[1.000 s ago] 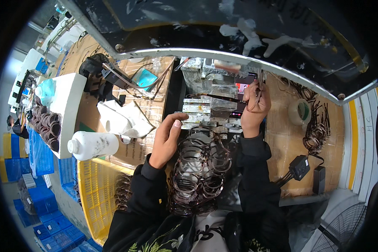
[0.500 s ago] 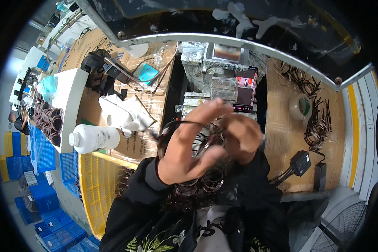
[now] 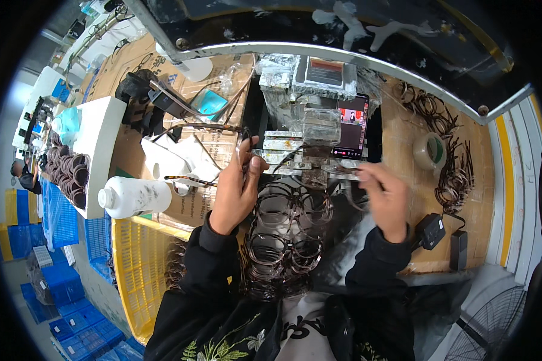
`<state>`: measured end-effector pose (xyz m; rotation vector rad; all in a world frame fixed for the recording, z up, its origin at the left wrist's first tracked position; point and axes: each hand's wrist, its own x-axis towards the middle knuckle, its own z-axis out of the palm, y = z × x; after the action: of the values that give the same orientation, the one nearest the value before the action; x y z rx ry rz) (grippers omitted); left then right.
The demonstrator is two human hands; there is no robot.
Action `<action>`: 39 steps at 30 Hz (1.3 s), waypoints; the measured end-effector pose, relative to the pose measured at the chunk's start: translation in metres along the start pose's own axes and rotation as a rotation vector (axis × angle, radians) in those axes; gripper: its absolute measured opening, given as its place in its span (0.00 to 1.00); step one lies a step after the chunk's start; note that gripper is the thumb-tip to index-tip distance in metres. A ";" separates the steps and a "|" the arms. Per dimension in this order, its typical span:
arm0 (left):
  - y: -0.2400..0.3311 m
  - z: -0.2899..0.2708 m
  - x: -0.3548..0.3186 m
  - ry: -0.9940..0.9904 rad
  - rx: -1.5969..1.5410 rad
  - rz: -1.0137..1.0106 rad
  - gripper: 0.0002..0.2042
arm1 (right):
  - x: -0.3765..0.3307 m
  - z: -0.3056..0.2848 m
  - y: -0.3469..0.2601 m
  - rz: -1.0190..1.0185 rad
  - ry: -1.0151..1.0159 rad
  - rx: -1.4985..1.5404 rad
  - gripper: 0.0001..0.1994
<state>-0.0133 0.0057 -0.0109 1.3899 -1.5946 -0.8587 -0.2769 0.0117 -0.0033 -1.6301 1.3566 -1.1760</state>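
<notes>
Left hand (image 3: 238, 186) is closed on a glasses frame (image 3: 205, 129), held over cardboard (image 3: 193, 201) w/ temples spread. Right hand (image 3: 386, 195) is blurred, grip can't be told; frame stack (image 3: 286, 240) lies btwn both, at bench's near edge.

A cardboard-covered tabletop (image 3: 403, 129) fills the middle, edged at the top by a curved metal rail (image 3: 343, 54) under dark glass. A yellow plastic crate (image 3: 132, 265) stands at lower left, with blue crates (image 3: 48, 289) stacked on the floor beyond (further ones blurred). A grey fan (image 3: 494, 331) sits at lower right, beside a yellow-striped wall panel (image 3: 503, 180).
</notes>
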 end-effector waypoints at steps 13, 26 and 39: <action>-0.015 0.002 -0.002 -0.059 0.057 -0.053 0.17 | 0.081 0.065 0.056 -0.274 0.410 0.463 0.11; 0.029 -0.013 0.009 0.084 -0.625 -0.108 0.41 | 0.073 0.070 0.045 -0.322 0.561 0.257 0.08; 0.055 0.000 -0.003 -0.117 -0.470 0.309 0.24 | 0.003 0.047 -0.028 -0.169 -0.051 -0.174 0.08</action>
<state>-0.0366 0.0169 0.0379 0.7544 -1.5148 -1.0538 -0.2229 0.0125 0.0066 -1.9172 1.3410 -1.1289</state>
